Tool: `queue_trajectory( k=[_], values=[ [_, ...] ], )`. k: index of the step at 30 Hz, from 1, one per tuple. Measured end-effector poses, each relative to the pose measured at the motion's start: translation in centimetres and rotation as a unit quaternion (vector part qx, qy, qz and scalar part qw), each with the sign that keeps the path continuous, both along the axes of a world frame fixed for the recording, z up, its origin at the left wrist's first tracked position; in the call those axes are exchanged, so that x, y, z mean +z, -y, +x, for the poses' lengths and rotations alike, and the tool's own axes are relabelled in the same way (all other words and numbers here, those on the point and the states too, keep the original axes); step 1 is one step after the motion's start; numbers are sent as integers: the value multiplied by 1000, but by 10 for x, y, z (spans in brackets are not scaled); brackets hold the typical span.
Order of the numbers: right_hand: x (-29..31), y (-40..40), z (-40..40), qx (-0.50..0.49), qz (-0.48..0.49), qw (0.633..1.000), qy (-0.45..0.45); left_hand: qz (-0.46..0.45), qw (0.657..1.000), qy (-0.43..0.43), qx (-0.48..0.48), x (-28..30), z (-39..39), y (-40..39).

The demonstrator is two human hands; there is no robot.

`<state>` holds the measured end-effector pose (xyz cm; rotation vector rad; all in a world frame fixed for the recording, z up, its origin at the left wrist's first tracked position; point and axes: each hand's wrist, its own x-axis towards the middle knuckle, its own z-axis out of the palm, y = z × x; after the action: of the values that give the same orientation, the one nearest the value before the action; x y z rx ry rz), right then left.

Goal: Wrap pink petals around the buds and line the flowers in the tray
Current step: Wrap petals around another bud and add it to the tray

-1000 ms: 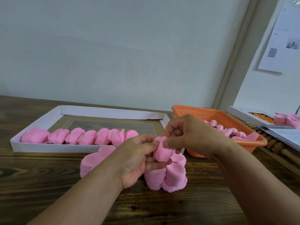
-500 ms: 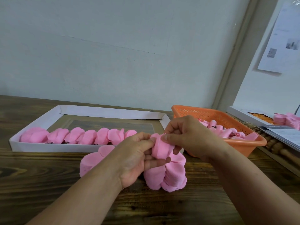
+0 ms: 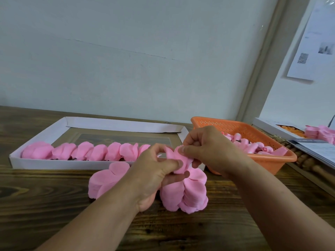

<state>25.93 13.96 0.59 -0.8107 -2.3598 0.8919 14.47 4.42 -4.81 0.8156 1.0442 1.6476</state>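
Both hands meet over the table's middle on one pink flower [image 3: 179, 161]. My left hand [image 3: 154, 174] grips its lower part between thumb and fingers. My right hand [image 3: 206, 149] pinches a petal at its top with thumb and forefinger. The bud inside is hidden by petals and fingers. Under the hands lie stacks of loose pink petals [image 3: 188, 194], with another stack [image 3: 107, 180] to the left. A white cardboard tray [image 3: 45, 164] behind holds a row of several finished pink flowers [image 3: 87, 151] along its near wall.
An orange perforated basket [image 3: 272, 160] at the right holds several pink buds [image 3: 248, 145]. Further right are a white box with orange pieces [image 3: 290, 131], more pink petals [image 3: 320, 132], papers and a wooden beaded object [image 3: 311, 163]. The wall stands close behind the wooden table [image 3: 36, 205].
The right hand has shifted its pinch slightly along the flower's top, pulling the petal further round. The left hand keeps its grip in the same place.
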Motion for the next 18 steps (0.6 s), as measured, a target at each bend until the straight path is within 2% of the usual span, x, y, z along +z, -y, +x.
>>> queue_trajectory(
  k=[12, 18],
  values=[
    [1, 7, -2, 7, 11, 1000, 10, -6, 999, -33, 1, 1, -2, -1],
    [1, 2, 7, -5, -5, 1000, -10, 7, 997, 6, -78, 5, -8, 4]
  ],
)
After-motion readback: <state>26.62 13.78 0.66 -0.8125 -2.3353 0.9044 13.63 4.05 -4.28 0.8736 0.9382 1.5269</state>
